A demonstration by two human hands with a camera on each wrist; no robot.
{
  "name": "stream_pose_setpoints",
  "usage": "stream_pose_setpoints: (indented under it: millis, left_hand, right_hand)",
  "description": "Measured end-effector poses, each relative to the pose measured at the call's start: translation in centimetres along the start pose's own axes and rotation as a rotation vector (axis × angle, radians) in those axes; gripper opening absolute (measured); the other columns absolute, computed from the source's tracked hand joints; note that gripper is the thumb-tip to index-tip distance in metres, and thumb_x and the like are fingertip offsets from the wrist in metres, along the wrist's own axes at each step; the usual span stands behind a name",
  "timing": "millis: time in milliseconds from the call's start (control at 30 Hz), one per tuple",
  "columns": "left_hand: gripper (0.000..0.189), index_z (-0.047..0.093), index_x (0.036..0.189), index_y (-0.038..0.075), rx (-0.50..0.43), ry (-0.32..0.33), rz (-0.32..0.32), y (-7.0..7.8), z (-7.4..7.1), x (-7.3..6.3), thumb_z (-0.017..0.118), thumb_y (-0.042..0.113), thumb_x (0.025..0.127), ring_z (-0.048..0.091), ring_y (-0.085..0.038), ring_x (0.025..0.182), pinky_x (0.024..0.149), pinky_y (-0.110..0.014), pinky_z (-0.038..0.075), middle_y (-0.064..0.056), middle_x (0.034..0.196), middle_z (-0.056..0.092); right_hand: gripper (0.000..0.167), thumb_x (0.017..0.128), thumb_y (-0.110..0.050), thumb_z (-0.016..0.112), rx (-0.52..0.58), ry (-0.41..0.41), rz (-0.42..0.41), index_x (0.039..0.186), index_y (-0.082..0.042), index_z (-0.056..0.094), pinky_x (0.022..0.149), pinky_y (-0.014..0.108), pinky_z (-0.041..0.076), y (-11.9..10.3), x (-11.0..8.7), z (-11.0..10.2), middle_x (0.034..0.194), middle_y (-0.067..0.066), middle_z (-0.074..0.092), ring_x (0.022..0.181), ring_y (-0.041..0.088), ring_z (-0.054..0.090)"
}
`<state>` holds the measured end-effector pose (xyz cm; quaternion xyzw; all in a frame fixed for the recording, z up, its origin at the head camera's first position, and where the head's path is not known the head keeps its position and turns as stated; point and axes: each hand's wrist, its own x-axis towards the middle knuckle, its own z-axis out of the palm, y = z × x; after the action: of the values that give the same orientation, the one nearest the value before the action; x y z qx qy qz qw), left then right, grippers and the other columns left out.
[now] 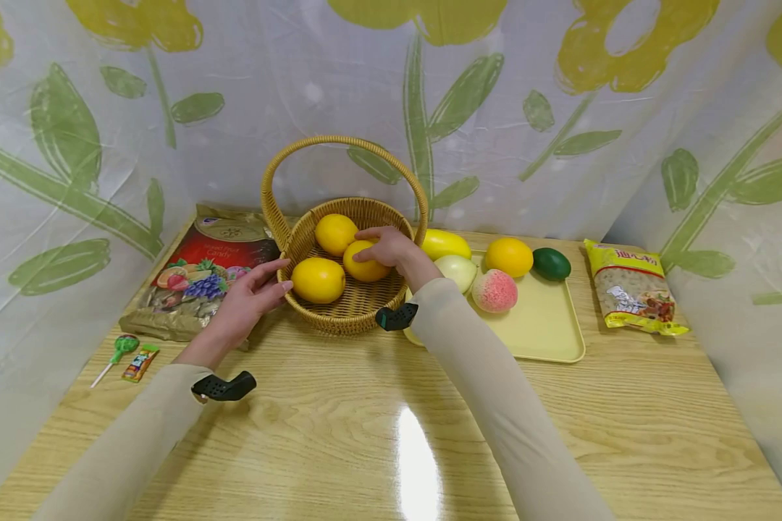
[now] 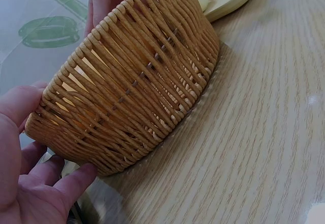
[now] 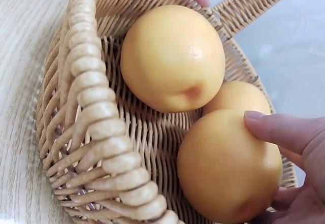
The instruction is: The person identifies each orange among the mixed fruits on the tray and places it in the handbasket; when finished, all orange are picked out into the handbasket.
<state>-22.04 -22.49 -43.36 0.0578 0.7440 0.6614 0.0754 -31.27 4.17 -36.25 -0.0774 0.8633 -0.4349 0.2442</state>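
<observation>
A round wicker basket point(image 1: 348, 311) with a tall arched handle stands on the table, three oranges inside it. My right hand point(image 1: 391, 250) reaches over the basket's right side and holds one orange point(image 3: 228, 168), thumb on top and fingers around its far side. Beside it at the back lies a second orange point(image 1: 335, 234), and a third orange point(image 3: 172, 59) sits near the basket's left wall. My left hand point(image 1: 250, 300) grips the basket's left rim, the thumb at the rim and the other fingers against the outer wall in the left wrist view.
Right of the basket, a yellow tray point(image 1: 541, 333) bears a peach point(image 1: 495, 291), a pale green fruit point(image 1: 456, 273), a long yellow fruit point(image 1: 444, 244), another orange point(image 1: 509, 256) and a dark green fruit point(image 1: 552, 264). Candy bag point(image 1: 202, 268), lollipop point(image 1: 125, 345), wrapped sweet point(image 1: 140, 363) lie left; yellow packet point(image 1: 635, 288) right.
</observation>
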Motion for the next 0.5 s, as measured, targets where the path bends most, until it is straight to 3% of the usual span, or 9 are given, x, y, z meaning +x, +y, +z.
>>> stream_pose_setpoints:
  millis: [500]
  left_hand:
    - [0.062,0.035,0.151,0.005,0.013,0.002,0.000,0.10,0.00,-0.10,0.060,0.029,0.099,0.050,-0.006,0.121,0.092,-0.021,0.050,-0.018,0.154,0.031]
  right_hand:
    - [0.052,0.094,-0.018,0.068,-0.011,-0.014,-0.045,0.143,-0.016,0.052,0.110,0.037,0.035,-0.27,-0.64,-0.01,0.156,0.008,0.031,0.140,0.024,0.032]
